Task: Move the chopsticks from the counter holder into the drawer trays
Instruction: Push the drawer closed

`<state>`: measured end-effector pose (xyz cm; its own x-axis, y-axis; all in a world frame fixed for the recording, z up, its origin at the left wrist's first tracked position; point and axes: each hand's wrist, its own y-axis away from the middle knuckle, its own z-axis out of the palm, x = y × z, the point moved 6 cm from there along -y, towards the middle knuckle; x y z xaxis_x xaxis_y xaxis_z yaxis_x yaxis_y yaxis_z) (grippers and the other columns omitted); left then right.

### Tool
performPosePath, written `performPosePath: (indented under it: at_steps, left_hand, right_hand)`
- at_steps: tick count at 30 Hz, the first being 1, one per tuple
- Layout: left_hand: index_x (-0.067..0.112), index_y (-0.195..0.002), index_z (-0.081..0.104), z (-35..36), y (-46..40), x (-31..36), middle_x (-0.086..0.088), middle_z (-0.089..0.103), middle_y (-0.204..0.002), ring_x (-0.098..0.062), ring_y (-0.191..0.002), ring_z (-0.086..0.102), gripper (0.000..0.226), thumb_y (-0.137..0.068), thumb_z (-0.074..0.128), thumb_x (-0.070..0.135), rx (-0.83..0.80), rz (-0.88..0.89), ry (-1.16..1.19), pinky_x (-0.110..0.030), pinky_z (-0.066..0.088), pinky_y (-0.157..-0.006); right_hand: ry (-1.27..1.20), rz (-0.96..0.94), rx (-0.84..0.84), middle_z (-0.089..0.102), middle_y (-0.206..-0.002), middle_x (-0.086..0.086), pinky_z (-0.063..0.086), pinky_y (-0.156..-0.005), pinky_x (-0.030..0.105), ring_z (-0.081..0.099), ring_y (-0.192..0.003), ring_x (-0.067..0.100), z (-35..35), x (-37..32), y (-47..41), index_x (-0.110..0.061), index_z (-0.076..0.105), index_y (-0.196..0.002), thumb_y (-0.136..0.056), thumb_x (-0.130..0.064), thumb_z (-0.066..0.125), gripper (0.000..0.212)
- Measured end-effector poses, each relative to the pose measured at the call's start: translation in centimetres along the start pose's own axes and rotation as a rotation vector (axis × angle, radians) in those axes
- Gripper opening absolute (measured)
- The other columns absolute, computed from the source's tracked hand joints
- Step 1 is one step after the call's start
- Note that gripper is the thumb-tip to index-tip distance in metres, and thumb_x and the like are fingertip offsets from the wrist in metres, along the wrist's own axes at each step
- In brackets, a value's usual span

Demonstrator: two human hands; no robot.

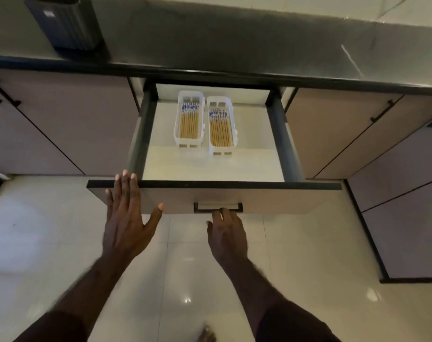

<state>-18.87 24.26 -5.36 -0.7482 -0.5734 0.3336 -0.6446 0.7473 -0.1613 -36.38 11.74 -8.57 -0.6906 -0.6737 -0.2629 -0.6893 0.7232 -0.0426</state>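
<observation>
The drawer (271,197) is pulled out under the counter. Inside it, two white slotted trays stand side by side: the left tray (176,119) and the right tray (233,124). Each holds several bamboo chopsticks (189,122) with blue-patterned tops, lying flat. A dark ribbed holder (66,23) stands on the counter at the far left; its inside is hidden. My left hand (126,213) lies flat with spread fingers on the drawer front's left part. My right hand (227,233) reaches up to the black handle (217,208), fingertips touching its lower bar.
The dark counter edge (210,75) runs above the drawer. Closed cabinet doors with black handles flank it, left (61,119) and right (345,129). A lower cabinet block (402,218) juts out at the right. Glossy tiled floor (49,243) lies below; a foot (206,335) shows at the bottom.
</observation>
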Motion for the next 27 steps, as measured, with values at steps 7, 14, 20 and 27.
performPosePath:
  at_steps: [7,14,20,27]
  left_hand:
    - [0.008,-0.153,-0.002,0.9,-1.0,0.8,-0.011,-0.006,-0.162,-0.024,-0.15,-0.007,0.088,-0.091,0.034,0.058,0.044,0.083,-0.024,-0.045,-0.003,-0.121]
    - [0.008,-0.153,-0.002,2.0,-1.8,0.7,-0.01,-0.007,-0.162,-0.024,-0.15,-0.008,0.09,-0.089,0.032,0.061,0.013,0.063,-0.043,-0.041,-0.007,-0.121]
    - [0.007,-0.153,-0.002,2.3,-3.2,0.8,-0.013,-0.006,-0.162,-0.025,-0.15,-0.008,0.093,-0.087,0.029,0.065,-0.016,0.052,-0.075,-0.042,-0.006,-0.121]
    - [0.009,-0.153,-0.003,2.3,-5.9,1.3,-0.012,-0.006,-0.162,-0.025,-0.15,-0.008,0.093,-0.087,0.025,0.068,-0.008,0.034,-0.074,-0.037,-0.011,-0.12]
  right_hand:
    - [0.026,0.053,-0.14,0.058,-0.13,0.012,0.053,-0.095,0.035,0.051,-0.123,0.026,2.8,1.6,-1.7,-0.008,0.053,-0.133,-0.087,-0.017,0.07,0.05]
    - [0.004,0.082,-0.161,0.059,-0.13,0.009,0.055,-0.088,0.033,0.049,-0.126,0.024,3.2,2.3,-2.5,-0.01,0.058,-0.128,-0.085,-0.017,0.072,0.045]
    - [-0.067,0.094,-0.167,0.065,-0.119,0.008,0.056,-0.082,0.028,0.06,-0.106,0.019,2.9,2.5,-4.4,-0.01,0.066,-0.118,-0.087,-0.021,0.07,0.033]
    - [-0.092,0.117,-0.176,0.069,-0.108,0.01,0.057,-0.079,0.029,0.066,-0.093,0.018,2.6,2.6,-7.7,-0.009,0.066,-0.114,-0.089,-0.023,0.068,0.029]
